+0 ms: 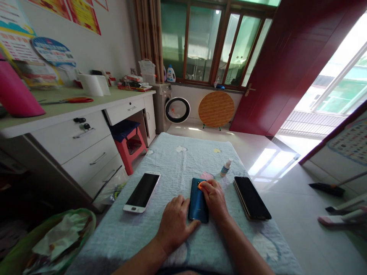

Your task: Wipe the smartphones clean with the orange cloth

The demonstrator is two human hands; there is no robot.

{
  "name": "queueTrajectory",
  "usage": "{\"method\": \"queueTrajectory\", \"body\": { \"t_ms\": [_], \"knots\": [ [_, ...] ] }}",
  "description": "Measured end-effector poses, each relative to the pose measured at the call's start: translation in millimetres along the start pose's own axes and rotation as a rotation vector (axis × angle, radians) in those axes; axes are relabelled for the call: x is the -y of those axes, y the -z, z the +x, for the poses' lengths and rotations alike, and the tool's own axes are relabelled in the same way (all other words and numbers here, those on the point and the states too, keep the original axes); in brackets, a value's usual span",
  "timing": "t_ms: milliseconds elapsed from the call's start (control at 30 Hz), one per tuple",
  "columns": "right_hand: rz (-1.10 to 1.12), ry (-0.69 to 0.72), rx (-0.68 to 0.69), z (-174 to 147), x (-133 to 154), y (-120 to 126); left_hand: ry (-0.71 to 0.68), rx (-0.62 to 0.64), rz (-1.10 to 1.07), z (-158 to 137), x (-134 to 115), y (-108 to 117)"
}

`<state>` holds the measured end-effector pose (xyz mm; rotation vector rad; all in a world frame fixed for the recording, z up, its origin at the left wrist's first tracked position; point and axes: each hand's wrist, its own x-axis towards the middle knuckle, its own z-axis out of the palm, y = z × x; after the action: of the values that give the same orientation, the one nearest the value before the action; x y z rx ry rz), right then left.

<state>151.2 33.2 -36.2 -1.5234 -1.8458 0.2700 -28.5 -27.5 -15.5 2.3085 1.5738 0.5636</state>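
Note:
A blue smartphone lies back side up on the cloth-covered table in front of me. My left hand steadies it, curled fingers against its left edge and thumb at its bottom edge. Pinched in my right hand is a small orange cloth, pressed on the phone's upper back by the camera; most of the cloth is hidden. To the left rests a white phone, screen up. A black-screened phone lies at the right, seemingly on top of another. A small spray bottle stands behind my right hand.
A light blue quilted cloth covers the table. At the lower left stands a green bin with waste in it. A desk with drawers and a red stool are on the left. A broom lies right.

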Motion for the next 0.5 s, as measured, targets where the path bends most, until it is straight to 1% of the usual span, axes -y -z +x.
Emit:
{"method": "queueTrajectory", "body": {
  "t_ms": [100, 200, 367, 433, 500],
  "knots": [
    [0.039, 0.006, 0.044, -1.9, 5.1, 2.1, -0.005, -0.014, -0.001, -0.9, 1.0, -0.7],
    [0.053, 0.040, 0.116, -10.6, 15.1, 8.9, -0.013, -0.014, -0.001, -1.2, 2.2, -1.3],
    [0.077, 0.101, 0.319, -26.8, 32.7, 26.4, -0.019, -0.016, -0.002, -1.6, 3.6, -4.4],
    [0.089, 0.122, 0.387, -26.2, 35.0, 30.5, -0.017, -0.019, -0.001, -2.0, 3.6, -5.5],
    [0.074, 0.141, 0.411, -19.2, 32.3, 30.6, -0.019, -0.021, -0.006, -2.4, 3.0, -5.6]
  ]
}}
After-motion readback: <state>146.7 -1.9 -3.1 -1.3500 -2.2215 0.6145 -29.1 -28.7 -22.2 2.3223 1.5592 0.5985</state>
